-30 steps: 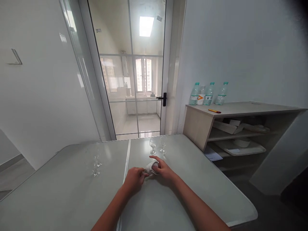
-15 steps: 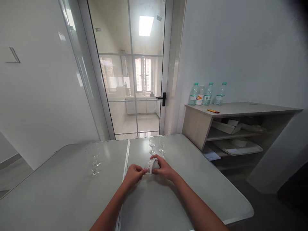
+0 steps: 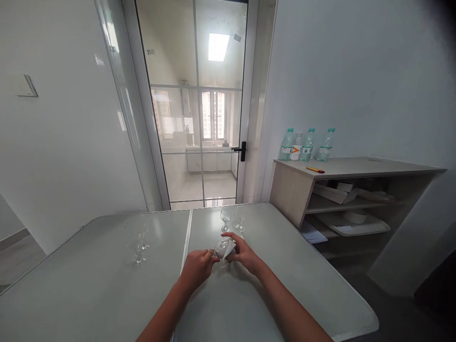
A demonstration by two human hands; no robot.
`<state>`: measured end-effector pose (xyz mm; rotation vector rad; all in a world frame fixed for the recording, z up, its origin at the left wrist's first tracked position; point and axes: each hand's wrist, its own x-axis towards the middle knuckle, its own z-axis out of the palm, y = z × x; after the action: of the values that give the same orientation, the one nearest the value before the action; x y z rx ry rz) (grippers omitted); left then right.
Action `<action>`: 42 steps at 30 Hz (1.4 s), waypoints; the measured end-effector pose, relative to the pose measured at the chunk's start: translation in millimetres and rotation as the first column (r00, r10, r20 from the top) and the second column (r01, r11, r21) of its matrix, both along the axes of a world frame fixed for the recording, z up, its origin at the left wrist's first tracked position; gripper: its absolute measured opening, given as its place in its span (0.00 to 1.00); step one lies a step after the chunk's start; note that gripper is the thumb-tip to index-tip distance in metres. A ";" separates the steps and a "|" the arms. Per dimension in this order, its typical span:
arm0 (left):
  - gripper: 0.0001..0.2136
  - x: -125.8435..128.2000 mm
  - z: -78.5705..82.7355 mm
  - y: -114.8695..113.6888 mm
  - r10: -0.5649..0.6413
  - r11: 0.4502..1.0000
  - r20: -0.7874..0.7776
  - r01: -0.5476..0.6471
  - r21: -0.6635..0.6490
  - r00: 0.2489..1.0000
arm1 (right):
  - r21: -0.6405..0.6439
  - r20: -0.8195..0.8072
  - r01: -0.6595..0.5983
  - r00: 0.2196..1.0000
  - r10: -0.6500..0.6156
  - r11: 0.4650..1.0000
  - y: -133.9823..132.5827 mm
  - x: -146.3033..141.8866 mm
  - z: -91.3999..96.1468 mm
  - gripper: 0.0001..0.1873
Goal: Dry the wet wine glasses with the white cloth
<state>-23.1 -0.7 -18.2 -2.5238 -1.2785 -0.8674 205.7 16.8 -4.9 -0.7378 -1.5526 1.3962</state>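
Above the middle of the grey table (image 3: 89, 285), my right hand (image 3: 244, 254) is wrapped round a white cloth (image 3: 223, 248) bunched over something small. My left hand (image 3: 197, 267) pinches the end of that bundle from the left; what it grips looks like a glass stem, but the cloth hides most of it. Two small stemmed glasses (image 3: 232, 219) stand upright just beyond my hands near the table's far edge. Two more clear glasses (image 3: 140, 247) stand to the left of the table's centre seam.
A glass door (image 3: 199, 109) with a black handle stands behind the table. At the right is a wooden shelf unit (image 3: 356, 190) with several water bottles (image 3: 307, 145) and a red-yellow pen on top, and trays and boxes inside.
My right hand's fingers have shifted over the cloth, from stretched out to curled round the bundle. Both hands stay together at the same place on the table.
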 end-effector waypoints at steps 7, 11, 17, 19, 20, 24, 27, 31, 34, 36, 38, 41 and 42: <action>0.08 6.5 -2.5 -2.4 -0.022 0.999 0.035 0.023 -0.044 0.999 | -0.031 0.038 -0.017 0.999 0.018 0.999 -5.5 -1.7 7.8 0.39; 0.12 13.7 4.7 -3.9 0.040 0.952 0.269 0.045 -0.304 0.962 | -0.026 -0.009 -0.063 0.998 0.063 0.998 -5.7 0.5 8.3 0.29; 0.18 16.0 9.2 3.6 0.157 0.767 0.520 0.228 -0.599 0.839 | 0.134 0.148 -0.031 0.989 0.011 0.990 0.8 -1.0 1.5 0.24; 0.20 13.9 10.2 5.4 0.174 0.693 0.582 0.321 -0.645 0.794 | 0.213 0.178 -0.021 0.984 -0.018 0.977 2.2 -1.8 -0.4 0.21; 0.22 12.0 11.6 5.8 0.187 0.644 0.605 0.369 -0.671 0.774 | 0.246 0.187 -0.014 0.982 -0.033 0.969 2.1 -1.9 -1.0 0.20; 0.25 -1.6 21.7 4.0 0.254 0.384 0.662 0.554 -0.738 0.705 | 0.317 0.276 -0.038 0.960 -0.054 0.947 -3.9 -1.0 -0.7 0.23; 0.24 -8.6 25.2 2.9 0.285 0.258 0.675 0.624 -0.738 0.681 | 0.337 0.293 -0.084 0.956 -0.020 0.938 -8.2 -1.8 0.7 0.24; 0.27 4.0 14.9 4.2 0.237 0.468 0.690 0.543 -0.698 0.683 | 0.287 0.106 0.049 0.991 -0.082 0.957 -5.8 -5.5 -0.8 0.20; 0.29 21.6 4.7 2.8 0.165 0.709 0.619 0.345 -0.616 0.767 | 0.146 -0.053 0.089 0.995 -0.083 0.985 -1.1 -7.5 -3.6 0.18; 0.26 28.4 1.3 -0.2 0.123 0.831 0.502 0.188 -0.524 0.856 | 0.070 -0.086 0.144 0.987 -0.138 0.987 1.6 -8.5 -4.7 0.18; 0.20 28.9 0.5 -4.0 0.099 0.917 0.346 0.050 -0.396 0.933 | 0.022 -0.063 0.202 0.978 -0.201 0.979 3.2 -10.0 -4.6 0.19; 0.13 22.7 1.4 -8.2 0.095 0.971 0.139 -0.061 -0.231 0.986 | -0.013 -0.015 0.170 0.985 -0.171 0.985 3.2 -12.6 -3.5 0.23; 0.13 20.9 1.5 -9.0 0.092 0.975 0.094 -0.070 -0.209 0.991 | -0.018 0.000 0.140 0.990 -0.140 0.990 2.5 -13.2 -3.1 0.24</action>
<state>-2.1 -9.8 -16.6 -2.5880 -1.5675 -0.9014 192.6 19.4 -8.0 -0.8403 -1.4603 1.3081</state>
